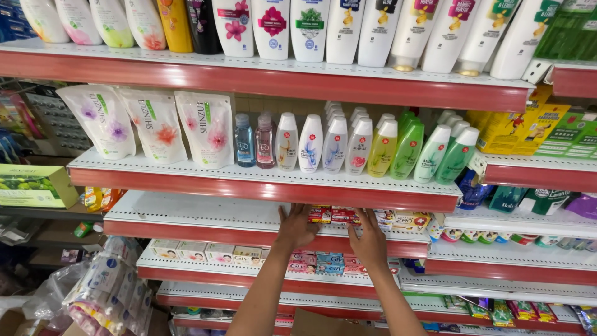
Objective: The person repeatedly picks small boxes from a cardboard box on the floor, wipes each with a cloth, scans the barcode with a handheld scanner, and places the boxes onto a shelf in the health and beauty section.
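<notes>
On the white perforated metal shelf with the red front edge [205,214], both hands rest beside small red cardboard soap boxes [336,214] — left hand [297,227] flat, fingers spread, gripping nothing; right hand [368,239] likewise open, fingertips touching the boxes. Better to nudge them squarely along that shelf — gently, keeping the row flush.

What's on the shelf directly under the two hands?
Small soap boxes in pink and blue, with paler boxes to their left. The left hand and right hand cover the boxes behind them.
</notes>
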